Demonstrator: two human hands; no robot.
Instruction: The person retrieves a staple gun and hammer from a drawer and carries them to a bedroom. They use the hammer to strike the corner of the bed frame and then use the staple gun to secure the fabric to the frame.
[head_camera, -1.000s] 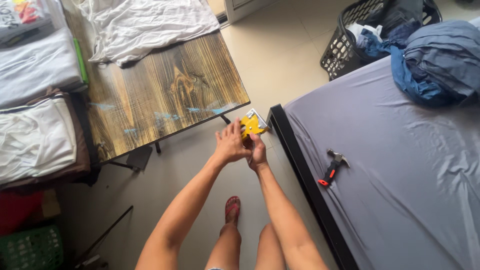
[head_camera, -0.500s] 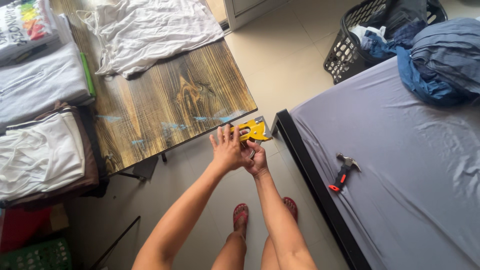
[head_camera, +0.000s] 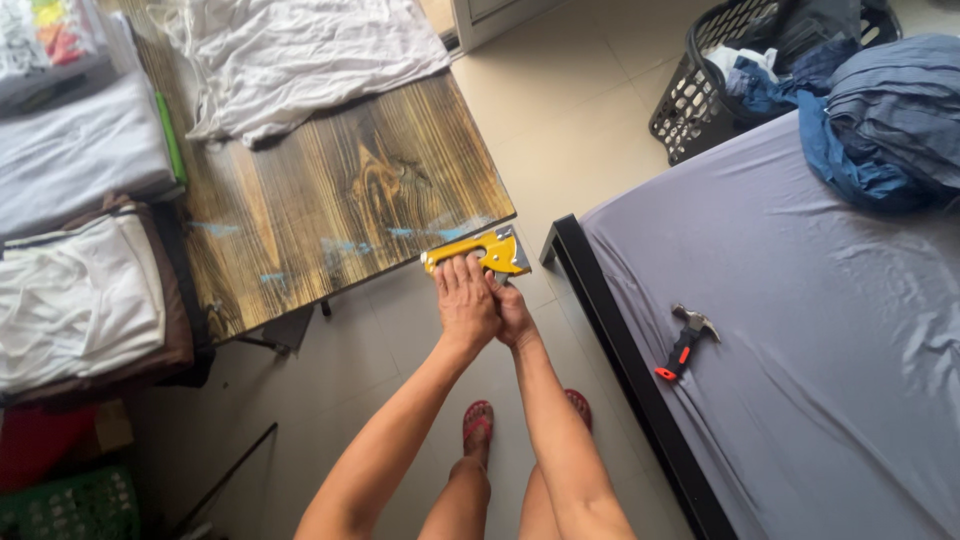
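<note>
We clamp both hands, left hand (head_camera: 466, 300) over right hand (head_camera: 513, 312), on the yellow metal staple gun (head_camera: 482, 252); its long axis runs along the dark wooden tabletop (head_camera: 340, 200) edge just ahead.

Left hand (head_camera: 466, 300) perhaps hides the stapler's (head_camera: 492, 252) grip.

Both arms are bare, with no sleeves or jewellery showing. The legs are bare too. Red sandals (head_camera: 478, 421) are on the feet.
</note>
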